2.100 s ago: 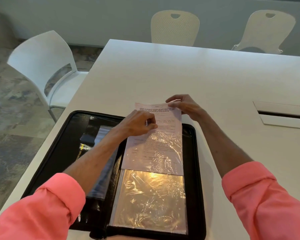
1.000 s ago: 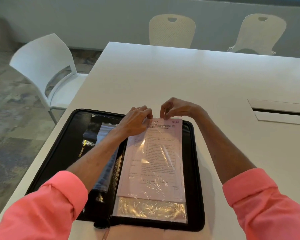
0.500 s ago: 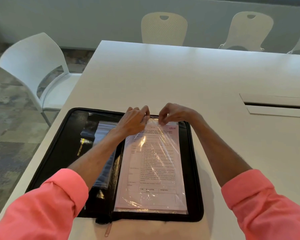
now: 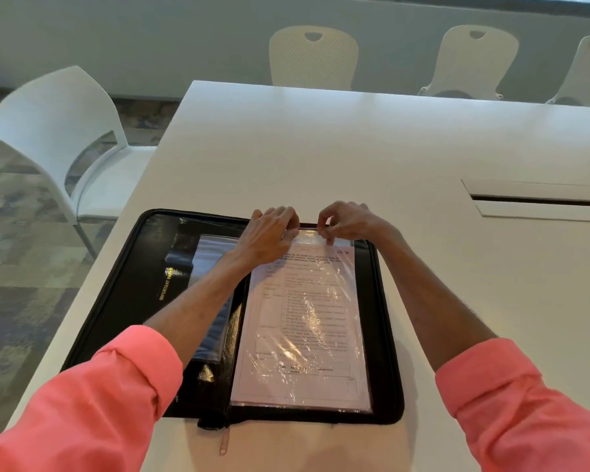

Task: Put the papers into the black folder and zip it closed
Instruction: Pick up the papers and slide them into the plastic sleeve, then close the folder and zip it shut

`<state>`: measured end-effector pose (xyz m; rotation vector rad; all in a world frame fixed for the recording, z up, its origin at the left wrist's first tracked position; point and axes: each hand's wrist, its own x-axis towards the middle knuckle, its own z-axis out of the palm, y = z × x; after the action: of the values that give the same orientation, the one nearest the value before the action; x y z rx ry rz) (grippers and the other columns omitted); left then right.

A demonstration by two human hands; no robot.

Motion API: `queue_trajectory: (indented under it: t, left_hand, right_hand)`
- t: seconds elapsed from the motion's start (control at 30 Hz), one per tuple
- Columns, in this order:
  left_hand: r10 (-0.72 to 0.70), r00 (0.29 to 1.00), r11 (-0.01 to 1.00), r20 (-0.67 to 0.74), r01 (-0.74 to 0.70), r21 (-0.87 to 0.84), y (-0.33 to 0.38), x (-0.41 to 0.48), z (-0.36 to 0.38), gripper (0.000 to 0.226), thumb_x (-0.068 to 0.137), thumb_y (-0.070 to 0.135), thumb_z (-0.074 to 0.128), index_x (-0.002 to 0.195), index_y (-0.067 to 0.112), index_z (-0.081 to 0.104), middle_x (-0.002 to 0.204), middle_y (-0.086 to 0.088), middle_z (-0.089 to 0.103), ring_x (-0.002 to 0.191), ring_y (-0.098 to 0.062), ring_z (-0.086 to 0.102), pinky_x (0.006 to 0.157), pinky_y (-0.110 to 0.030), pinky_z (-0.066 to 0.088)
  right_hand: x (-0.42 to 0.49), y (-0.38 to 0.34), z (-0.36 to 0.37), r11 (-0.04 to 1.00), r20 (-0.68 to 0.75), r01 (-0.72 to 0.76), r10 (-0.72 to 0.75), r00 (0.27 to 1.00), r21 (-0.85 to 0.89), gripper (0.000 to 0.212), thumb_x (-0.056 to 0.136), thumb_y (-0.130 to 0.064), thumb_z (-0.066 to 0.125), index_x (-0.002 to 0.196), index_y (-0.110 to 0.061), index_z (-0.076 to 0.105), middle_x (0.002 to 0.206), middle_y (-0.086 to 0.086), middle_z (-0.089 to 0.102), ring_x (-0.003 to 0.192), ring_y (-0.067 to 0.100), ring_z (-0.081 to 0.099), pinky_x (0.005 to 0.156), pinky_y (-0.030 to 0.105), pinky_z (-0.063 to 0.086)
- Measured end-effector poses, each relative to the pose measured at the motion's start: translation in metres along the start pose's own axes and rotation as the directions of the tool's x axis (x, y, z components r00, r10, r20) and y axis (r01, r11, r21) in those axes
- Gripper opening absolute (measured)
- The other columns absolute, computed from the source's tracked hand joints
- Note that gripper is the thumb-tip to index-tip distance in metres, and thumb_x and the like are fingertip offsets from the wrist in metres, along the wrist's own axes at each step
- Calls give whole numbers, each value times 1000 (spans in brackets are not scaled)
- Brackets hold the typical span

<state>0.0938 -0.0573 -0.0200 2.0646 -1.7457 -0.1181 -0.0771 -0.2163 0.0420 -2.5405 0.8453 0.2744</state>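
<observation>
The black folder [image 4: 384,321] lies open flat near the table's front edge. A printed pink paper [image 4: 304,321] sits fully inside a clear plastic sleeve [image 4: 324,390] on the folder's right half. My left hand [image 4: 269,236] pinches the sleeve's top edge at its left corner. My right hand [image 4: 346,221] pinches the same top edge further right, fingertips on the plastic. The folder's left half [image 4: 133,284] shows a smaller clear pocket [image 4: 212,260] and gold lettering. A zipper pull [image 4: 223,441] hangs off the folder's near edge.
The white table [image 4: 321,158] has a recessed cable slot [image 4: 539,201] at the right. A white chair [image 4: 55,131] stands left of the table, and several cream chairs [image 4: 314,57] line the far side.
The paper has slid all the way down into the clear sleeve. Both hands moved closer together to the sleeve's top edge.
</observation>
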Motion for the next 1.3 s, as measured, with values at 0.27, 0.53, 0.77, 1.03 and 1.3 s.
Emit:
queue_trajectory:
  t: [0.27,0.53,0.77,1.03,1.3]
  left_hand:
    - [-89,996,996,-8,88,-17,3,-22,-2,50,109,38,57,155,21,48,158,-3,49,148,-23,43,120,-44,30]
    - [-191,981,981,-40,192,29,14,-77,-1,60,112,38,53,166,18,35,174,-8,30,167,-28,18,135,-52,10]
    - [-344,935,934,-86,350,68,21,-147,-14,61,112,41,50,167,20,33,177,-8,25,169,-27,13,137,-56,10]
    - [-458,861,853,-222,495,164,-2,-221,-50,57,109,42,54,160,20,41,172,-8,32,165,-27,22,136,-54,15]
    - [-601,728,734,-329,666,134,-39,-267,-91,55,108,37,56,158,17,46,166,-14,43,156,-35,40,129,-58,31]
  right_hand:
    - [-24,7,19,987,-356,-155,127,926,-50,20,99,-17,66,110,-28,79,115,-3,78,132,23,52,112,52,34]
    - [-51,-33,75,999,-537,-31,44,842,34,33,101,-22,68,133,-25,72,133,-2,70,134,22,50,108,49,41]
    - [-74,-84,129,992,-508,75,-13,861,101,48,104,-31,65,151,-26,59,147,-1,59,142,22,45,114,50,40]
    - [-89,-150,166,974,-422,223,-192,886,26,51,114,-45,42,160,-23,44,162,3,47,152,24,40,123,53,35]
    - [-84,-215,185,958,-386,286,-276,880,-33,55,115,-47,39,165,-25,33,175,8,31,161,26,31,131,56,24]
